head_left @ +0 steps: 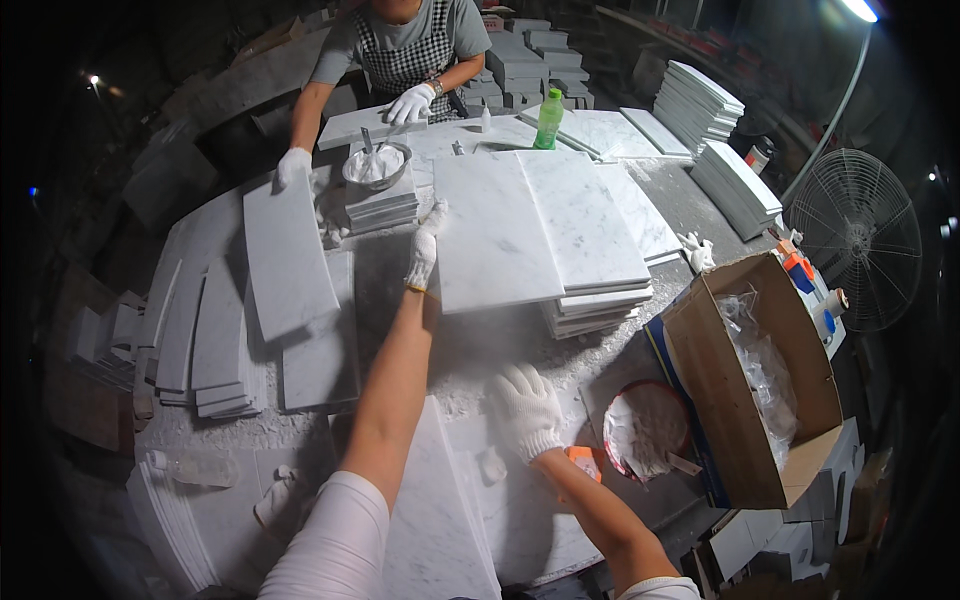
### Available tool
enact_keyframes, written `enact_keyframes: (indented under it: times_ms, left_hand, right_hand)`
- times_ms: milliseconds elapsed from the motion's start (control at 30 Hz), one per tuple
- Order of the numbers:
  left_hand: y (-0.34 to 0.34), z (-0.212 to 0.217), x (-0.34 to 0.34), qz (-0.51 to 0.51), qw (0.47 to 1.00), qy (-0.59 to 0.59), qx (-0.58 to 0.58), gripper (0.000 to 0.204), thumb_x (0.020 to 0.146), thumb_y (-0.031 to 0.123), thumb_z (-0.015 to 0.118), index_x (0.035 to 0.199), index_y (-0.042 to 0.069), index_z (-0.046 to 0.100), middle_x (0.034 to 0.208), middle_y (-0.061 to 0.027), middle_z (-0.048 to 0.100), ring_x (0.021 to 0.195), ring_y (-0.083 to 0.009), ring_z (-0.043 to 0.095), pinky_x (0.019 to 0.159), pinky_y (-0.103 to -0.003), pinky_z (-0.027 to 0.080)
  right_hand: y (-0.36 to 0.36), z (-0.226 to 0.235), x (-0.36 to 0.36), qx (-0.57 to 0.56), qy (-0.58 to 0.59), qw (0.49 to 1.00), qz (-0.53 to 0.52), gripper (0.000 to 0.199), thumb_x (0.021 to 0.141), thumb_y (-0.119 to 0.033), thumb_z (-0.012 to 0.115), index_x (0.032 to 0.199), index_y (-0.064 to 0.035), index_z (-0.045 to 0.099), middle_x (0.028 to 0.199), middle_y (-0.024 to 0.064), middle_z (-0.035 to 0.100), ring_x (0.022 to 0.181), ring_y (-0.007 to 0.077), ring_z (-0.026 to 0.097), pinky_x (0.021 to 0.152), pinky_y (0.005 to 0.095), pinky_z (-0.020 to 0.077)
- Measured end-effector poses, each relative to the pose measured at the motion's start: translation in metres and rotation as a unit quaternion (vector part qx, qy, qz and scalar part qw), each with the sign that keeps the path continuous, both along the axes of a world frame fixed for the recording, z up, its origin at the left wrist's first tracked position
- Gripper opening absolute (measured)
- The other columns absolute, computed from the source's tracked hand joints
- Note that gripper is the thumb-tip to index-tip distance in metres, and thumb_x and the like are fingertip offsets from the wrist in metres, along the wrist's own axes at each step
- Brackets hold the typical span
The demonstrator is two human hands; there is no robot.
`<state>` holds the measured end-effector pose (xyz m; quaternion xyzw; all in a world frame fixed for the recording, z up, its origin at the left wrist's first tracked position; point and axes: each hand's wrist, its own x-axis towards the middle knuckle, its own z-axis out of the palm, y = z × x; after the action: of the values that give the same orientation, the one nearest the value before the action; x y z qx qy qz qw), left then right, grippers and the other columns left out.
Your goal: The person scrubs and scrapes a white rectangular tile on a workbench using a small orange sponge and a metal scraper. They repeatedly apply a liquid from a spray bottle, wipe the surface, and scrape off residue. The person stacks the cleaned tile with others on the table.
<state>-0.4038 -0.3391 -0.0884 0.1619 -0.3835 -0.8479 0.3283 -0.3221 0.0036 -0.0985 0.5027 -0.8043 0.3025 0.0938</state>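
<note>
Head view, only cam. L hand [424,248], white glove, arm stretched fwd, fingers on the near-left edge of the top marble tile [495,235] of the centre stack [600,305]. Fingers look curled over that edge; grip prob. partial, thumb hidden, can't confirm a full clamp. R hand [524,408], gloved, rests palm-down and loosely spread on the dusty worktable [520,340], holds nothing; a small orange object [582,459] sits just beside the wrist.

Handling, my read: tile is a stiff polished slab, heavy for its thickness, brittle at corners, slick w/ white powder on it. Best taken by two opposite long edges, both hands, lifted flat or slid off the stack, not levered by one corner.

Around: red-rimmed bowl [645,428] of white paste to the R, open cardboard box [760,380] w/ plastic liner beside it, green bottle [548,118] far side, fan [858,238] at R edge. Co-worker opposite, gloved hands, one on a tile [288,255], one by a metal bowl [376,166].

Poor/hidden: underside of the tile, stack count, box contents. Rim dark and bent by fisheye. Slab [440,520] at lower edge is part covered by the forearms.
</note>
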Motion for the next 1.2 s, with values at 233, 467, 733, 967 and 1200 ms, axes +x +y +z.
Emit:
enact_keyframes:
  times_ms: [233, 467, 733, 967, 1200]
  left_hand:
    - [-0.036, -0.033, -0.001, -0.080, 0.991, 0.065, 0.081, 0.040, 0.105, 0.027, 0.061, 0.134, 0.000, 0.063, 0.131, -0.0040, 0.066, 0.119, -0.0133, 0.060, 0.109, -0.031, 0.045]
    - [-0.025, -0.019, -0.001, -0.089, 0.994, 0.063, 0.030, 0.039, 0.105, 0.032, 0.059, 0.126, 0.001, 0.067, 0.123, -0.0081, 0.069, 0.112, -0.0187, 0.066, 0.102, -0.036, 0.052]
    - [-0.011, -0.011, -0.005, 0.055, 0.983, -0.042, -0.168, 0.041, 0.108, 0.016, 0.050, 0.141, -0.007, 0.055, 0.147, -0.0117, 0.057, 0.138, -0.0192, 0.052, 0.122, -0.033, 0.034]
    - [-0.021, -0.028, -0.016, 0.063, 0.984, 0.012, -0.168, 0.042, 0.108, 0.015, 0.050, 0.143, -0.007, 0.053, 0.150, -0.0110, 0.054, 0.139, -0.0185, 0.050, 0.122, -0.032, 0.032]
    - [-0.018, -0.026, -0.013, -0.021, 0.997, 0.075, 0.022, 0.045, 0.107, 0.031, 0.056, 0.137, -0.002, 0.059, 0.135, -0.0032, 0.062, 0.122, -0.0111, 0.057, 0.108, -0.029, 0.043]
  right_hand:
    - [0.001, 0.001, -0.001, 0.041, -0.010, 0.999, 0.005, 0.029, 0.082, -0.030, 0.070, 0.105, -0.0137, 0.064, 0.124, 0.0102, 0.062, 0.120, 0.0302, 0.056, 0.098, 0.0434, 0.0469]
    - [0.001, -0.001, 0.000, 0.035, 0.010, 0.999, -0.002, 0.029, 0.082, -0.030, 0.069, 0.106, -0.0138, 0.064, 0.125, 0.0105, 0.062, 0.121, 0.0301, 0.055, 0.098, 0.0432, 0.0470]
    - [0.000, -0.003, 0.000, 0.031, 0.005, 0.999, -0.005, 0.029, 0.083, -0.029, 0.069, 0.107, -0.0134, 0.064, 0.126, 0.0101, 0.062, 0.120, 0.0304, 0.055, 0.099, 0.0434, 0.0467]
    - [-0.001, -0.002, 0.001, 0.028, 0.016, 0.999, -0.008, 0.028, 0.082, -0.028, 0.069, 0.106, -0.0136, 0.064, 0.125, 0.0095, 0.062, 0.118, 0.0300, 0.056, 0.099, 0.0434, 0.0468]
    - [-0.002, -0.003, 0.002, 0.011, -0.005, 1.000, -0.004, 0.028, 0.080, -0.023, 0.068, 0.107, -0.0152, 0.065, 0.122, 0.0093, 0.062, 0.119, 0.0321, 0.056, 0.099, 0.0457, 0.0469]
